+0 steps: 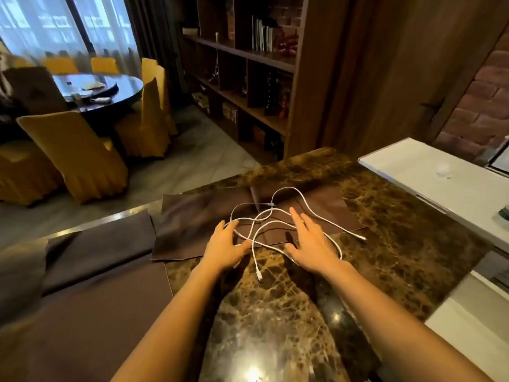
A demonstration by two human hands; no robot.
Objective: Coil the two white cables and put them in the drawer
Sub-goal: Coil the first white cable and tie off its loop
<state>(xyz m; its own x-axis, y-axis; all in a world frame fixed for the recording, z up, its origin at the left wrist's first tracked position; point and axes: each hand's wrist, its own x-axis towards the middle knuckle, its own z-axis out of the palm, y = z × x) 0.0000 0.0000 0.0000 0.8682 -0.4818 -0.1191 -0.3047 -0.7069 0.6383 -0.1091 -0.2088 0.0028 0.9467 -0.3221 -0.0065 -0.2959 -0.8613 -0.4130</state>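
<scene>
As they lay uncoiled in 1 loose tangle, the 2 white cables (254, 259) were recorded on the counter top, their loops crossing over one another so that the 2 could not be told apart along their length. Most of the tangle was spread on a brown mat (192, 224); the nearer loops ran off its front edge onto the bare dark marble counter (385, 230). 1 white plug (260, 277) was noted on the marble between the 2 forearms, a 2nd plug (363, 238) at the right, just past the mat's corner, and a grey connector (271, 204) near the far side of the tangle.

The left hand (224, 244) was held palm down at the left edge of the tangle, fingers spread and lightly bent, the fingertips at a cable loop; nothing was gripped. The right hand (311, 244) was held flat over the right side of the tangle, fingers straight and slightly apart, with cable passing beneath it; nothing was gripped.

A grey cloth (96, 244) was draped over the counter's left part, touching the mat. A white surface (440, 183) adjoined the counter at the right. Beyond were catalogued a dark wooden bookshelf (248, 78), a brick wall (473, 111), a round dark table (110, 89) and yellow-covered chairs (77, 155).
</scene>
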